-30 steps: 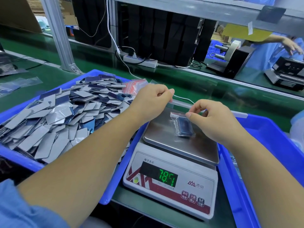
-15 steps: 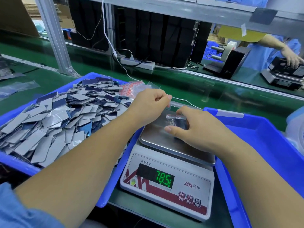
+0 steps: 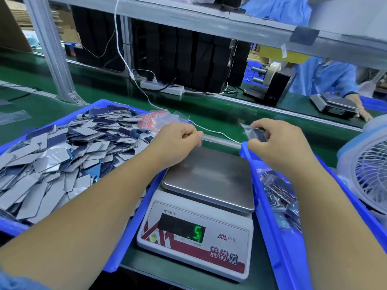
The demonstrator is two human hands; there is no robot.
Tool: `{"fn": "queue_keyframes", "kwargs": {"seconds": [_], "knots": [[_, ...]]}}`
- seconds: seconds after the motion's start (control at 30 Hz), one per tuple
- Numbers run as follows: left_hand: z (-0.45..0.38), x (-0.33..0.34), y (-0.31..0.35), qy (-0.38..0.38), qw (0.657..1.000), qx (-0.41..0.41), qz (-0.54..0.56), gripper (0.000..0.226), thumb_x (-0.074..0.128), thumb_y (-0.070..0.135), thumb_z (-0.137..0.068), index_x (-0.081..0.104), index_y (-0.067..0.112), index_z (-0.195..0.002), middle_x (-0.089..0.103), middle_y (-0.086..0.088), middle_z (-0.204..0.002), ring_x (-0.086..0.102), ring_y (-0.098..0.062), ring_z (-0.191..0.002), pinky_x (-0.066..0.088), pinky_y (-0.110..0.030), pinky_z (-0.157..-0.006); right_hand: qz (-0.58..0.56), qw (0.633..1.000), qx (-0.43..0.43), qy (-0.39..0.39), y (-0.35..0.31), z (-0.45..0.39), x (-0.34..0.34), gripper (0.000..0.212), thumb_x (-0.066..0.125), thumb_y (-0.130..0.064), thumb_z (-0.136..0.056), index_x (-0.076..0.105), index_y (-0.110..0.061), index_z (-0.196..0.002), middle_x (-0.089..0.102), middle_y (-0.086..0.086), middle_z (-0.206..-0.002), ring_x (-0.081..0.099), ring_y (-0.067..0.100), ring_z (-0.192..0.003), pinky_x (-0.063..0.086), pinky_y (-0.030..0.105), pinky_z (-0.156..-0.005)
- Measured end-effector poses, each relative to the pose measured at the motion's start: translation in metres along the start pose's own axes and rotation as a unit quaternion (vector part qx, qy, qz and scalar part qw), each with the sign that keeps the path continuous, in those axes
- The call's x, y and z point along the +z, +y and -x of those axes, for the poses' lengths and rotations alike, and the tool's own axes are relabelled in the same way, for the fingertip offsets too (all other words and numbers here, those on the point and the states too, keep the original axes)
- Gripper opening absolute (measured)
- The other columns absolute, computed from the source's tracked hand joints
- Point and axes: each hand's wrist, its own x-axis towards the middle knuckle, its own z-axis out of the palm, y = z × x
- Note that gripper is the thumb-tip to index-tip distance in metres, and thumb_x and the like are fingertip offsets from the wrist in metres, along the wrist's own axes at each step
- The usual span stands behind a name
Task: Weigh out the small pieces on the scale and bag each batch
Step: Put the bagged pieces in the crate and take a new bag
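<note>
Bag (image 3: 256,133) now off scale (image 3: 207,176)

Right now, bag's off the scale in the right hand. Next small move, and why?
Probably lower the filled bag into the right blue bin and let go. The right hand pinches it above that bin's far corner, bagged batches already lie there, and the scale pan is bare. The left hand stays curled near the empty bags.

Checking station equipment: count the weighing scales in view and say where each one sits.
2. The near scale sits between the two blue trays, under the person's hands, pan bare. The far scale sits across the green belt at upper right, by another worker's hand. Others may be hidden.
</note>
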Motion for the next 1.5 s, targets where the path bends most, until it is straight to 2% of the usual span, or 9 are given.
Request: {"fn": "queue_keyframes", "kwargs": {"seconds": [0.1, 0.27, 0.6, 0.8, 0.93, 1.07, 1.27, 1.4, 1.5], "knots": [[0.0, 0.002, 0.001, -0.005, 1.0, 0.003, -0.001, 0.034, 0.056, 0.031, -0.101, 0.068, 0.016, -0.073, 0.031, 0.012, -0.04, 0.032, -0.006, -0.041, 0.029, -0.013, -0.042, 0.076, 0.991, 0.094, -0.055, 0.021, -0.003, -0.003, 0.012, 0.057, -0.033, -0.079, 0.065, -0.026, -0.083, 0.063, -0.009, -0.074, 0.057, 0.017, -0.073, 0.042, 0.029, -0.059], [-0.001, 0.003, 0.0, -0.007, 1.0, 0.003, -0.001, 0.035, 0.056, 0.032, -0.1, 0.068, 0.019, -0.07, 0.03, 0.012, -0.041, 0.031, -0.005, -0.041, 0.029, -0.013, -0.043, 0.168, 0.949, 0.15, -0.22, 0.035, -0.005, 0.011, 0.022, 0.052, -0.017, -0.084, 0.051, -0.014, -0.062, 0.06, 0.007, -0.069, 0.051, 0.022, -0.062, 0.041, 0.029, -0.055], [-0.002, 0.004, -0.004, 0.002, 1.0, 0.007, 0.012, 0.034, 0.057, 0.032, -0.1, 0.068, 0.019, -0.07, 0.031, 0.013, -0.042, 0.032, -0.005, -0.043, 0.03, -0.013, -0.044, 0.105, 0.976, 0.142, -0.127, 0.029, -0.005, 0.019, 0.023, 0.041, -0.005, -0.082, 0.064, -0.002, -0.084, 0.07, 0.017, -0.083, 0.051, 0.029, -0.066, 0.047, 0.034, -0.058], [-0.005, -0.016, 0.014, 0.052, 0.995, -0.003, 0.082, 0.028, 0.058, 0.027, -0.099, 0.069, 0.013, -0.077, 0.032, 0.013, -0.045, 0.031, -0.005, -0.043, 0.028, -0.01, -0.043, 0.061, 0.995, 0.021, -0.072, -0.001, 0.001, 0.032, 0.021, 0.048, -0.017, -0.091, 0.063, -0.019, -0.076, 0.066, -0.001, -0.071, 0.059, 0.027, -0.074, 0.055, 0.04, -0.066], [-0.014, -0.06, 0.026, 0.11, 0.988, -0.001, 0.104, 0.014, 0.059, 0.036, -0.089, 0.067, 0.027, -0.081, 0.049, 0.013, -0.057, 0.039, -0.003, -0.045, 0.036, -0.011, -0.044, 0.031, 0.995, -0.066, -0.067, -0.021, 0.004, 0.035, 0.018, 0.053, -0.018, -0.091, 0.064, -0.021, -0.077, 0.063, -0.007, -0.065, 0.057, 0.021, -0.068, 0.053, 0.04, -0.065], [-0.015, -0.093, 0.002, 0.137, 0.988, -0.034, 0.058, 0.014, 0.056, 0.041, -0.088, 0.066, 0.033, -0.083, 0.053, 0.015, -0.058, 0.044, 0.001, -0.049, 0.044, -0.023, -0.053, 0.028, 0.983, -0.129, -0.128, -0.049, 0.008, 0.031, 0.019, 0.053, -0.024, -0.092, 0.06, -0.029, -0.075, 0.06, -0.016, -0.064, 0.054, 0.006, -0.067, 0.051, 0.033, -0.065], [-0.011, -0.083, -0.044, 0.199, 0.974, -0.1, 0.046, 0.023, 0.052, 0.035, -0.094, 0.062, 0.023, -0.078, 0.056, 0.014, -0.06, 0.045, -0.002, -0.054, 0.037, -0.03, -0.057, 0.1, 0.93, -0.265, -0.233, -0.108, 0.014, 0.044, 0.017, 0.048, -0.034, -0.091, 0.063, -0.027, -0.09, 0.064, -0.01, -0.089, 0.057, 0.016, -0.085, 0.05, 0.036, -0.076], [-0.016, -0.082, -0.049, 0.202, 0.973, -0.106, 0.042, 0.031, 0.048, 0.039, -0.098, 0.063, 0.018, -0.08, 0.056, 0.008, -0.065, 0.052, -0.015, -0.065, 0.038, -0.031, -0.058, 0.076, 0.934, -0.269, -0.224, -0.145, 0.003, 0.068, 0.016, 0.051, -0.036, -0.092, 0.065, -0.029, -0.097, 0.063, -0.007, -0.095, 0.055, 0.018, -0.086, 0.051, 0.036, -0.076], [-0.018, -0.086, -0.055, 0.216, 0.969, -0.107, 0.049, 0.035, 0.047, 0.039, -0.097, 0.063, 0.01, -0.087, 0.05, 0.01, -0.058, 0.046, -0.009, -0.058, 0.036, -0.03, -0.055, 0.06, 0.943, -0.222, -0.242, -0.166, -0.01, 0.091, 0.032, 0.053, -0.05, -0.091, 0.065, -0.022, -0.104, 0.064, -0.004, -0.099, 0.055, 0.018, -0.089, 0.052, 0.035, -0.081]]}}
